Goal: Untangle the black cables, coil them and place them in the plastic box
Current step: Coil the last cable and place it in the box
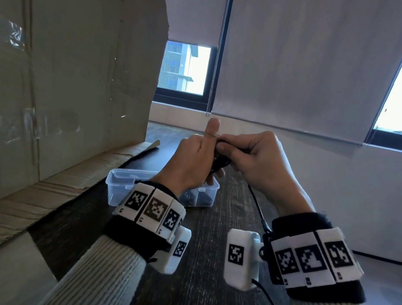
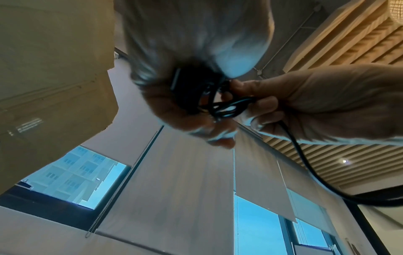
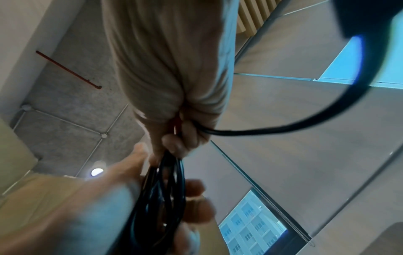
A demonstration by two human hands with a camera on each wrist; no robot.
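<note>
Two wrist bands [image 1: 152, 209] with black-and-white markers sit closest, over ribbed sleeves. Just beyond them the black cable [image 1: 220, 163] hangs as a small bundle of loops between both hands, held above the table [image 1: 193, 290]. The left hand [image 1: 191, 161] curls its fingers round the loops, thumb pointing up; the right hand [image 1: 257, 161] pinches the same bundle, and a loose strand trails from it toward the right wrist. Under the left hand sits the plastic box [image 1: 120, 183] – dark items inside – beside a cardboard box [image 1: 65, 72] along the table's left edge.
</note>
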